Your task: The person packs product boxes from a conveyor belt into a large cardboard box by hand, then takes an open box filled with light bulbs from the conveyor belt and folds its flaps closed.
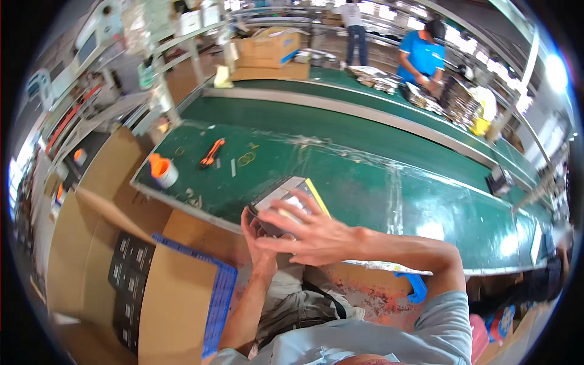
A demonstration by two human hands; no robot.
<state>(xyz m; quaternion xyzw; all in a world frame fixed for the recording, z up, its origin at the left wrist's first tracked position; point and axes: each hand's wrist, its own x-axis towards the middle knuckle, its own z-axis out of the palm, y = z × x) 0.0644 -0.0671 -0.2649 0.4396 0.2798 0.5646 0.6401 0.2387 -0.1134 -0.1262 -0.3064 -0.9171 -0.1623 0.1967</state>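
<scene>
A small box [286, 185] with dark and grey faces and a yellow edge is held just over the near edge of the green work table. My left hand [258, 242] grips its near left side with curled fingers. From the right, my right hand [313, 230] reaches across, its fingers bent over the near side of the box. Part of the box is hidden behind both hands. Beyond it on the table lie an orange and black utility knife [212, 154] and an orange and white tape dispenser [163, 171].
At my left stands a large open carton [176, 298] holding several black boxes [129, 280], beside a blue plastic crate [220, 298]. Rubber bands [246, 159] lie on the green table [359, 194]. A small dark box [500, 180] sits at far right. Across the table works a person in blue [421, 58].
</scene>
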